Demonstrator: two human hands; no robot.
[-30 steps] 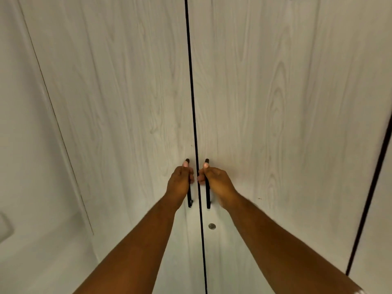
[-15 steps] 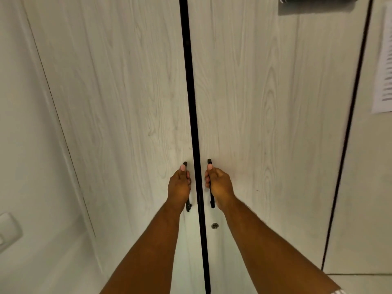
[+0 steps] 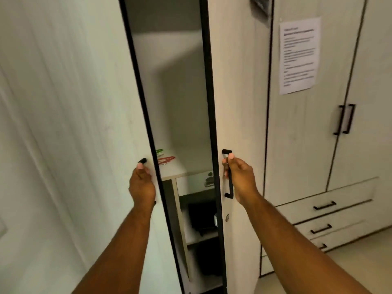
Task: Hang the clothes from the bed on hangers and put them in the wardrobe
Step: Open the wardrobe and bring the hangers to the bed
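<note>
I stand before a pale wood-grain wardrobe whose two doors are partly open. My left hand (image 3: 141, 185) grips the black handle of the left door (image 3: 74, 124). My right hand (image 3: 239, 179) grips the black bar handle (image 3: 228, 177) of the right door (image 3: 237, 81). Through the gap I see a shelf (image 3: 180, 168) with green and red hangers (image 3: 165, 159) lying on it. Below are compartments holding dark items (image 3: 201, 215). No clothes or bed are in view.
A second wardrobe unit (image 3: 318, 145) stands to the right with a printed paper sheet (image 3: 299, 55) taped on it, paired black handles (image 3: 344, 119) and several drawers (image 3: 324, 211) below. Pale floor (image 3: 350, 255) shows at the lower right.
Both doors have swung outward from shut, opening a gap that shows the interior. My hands moved apart with the handles, and the view turned right to show the neighbouring unit.
</note>
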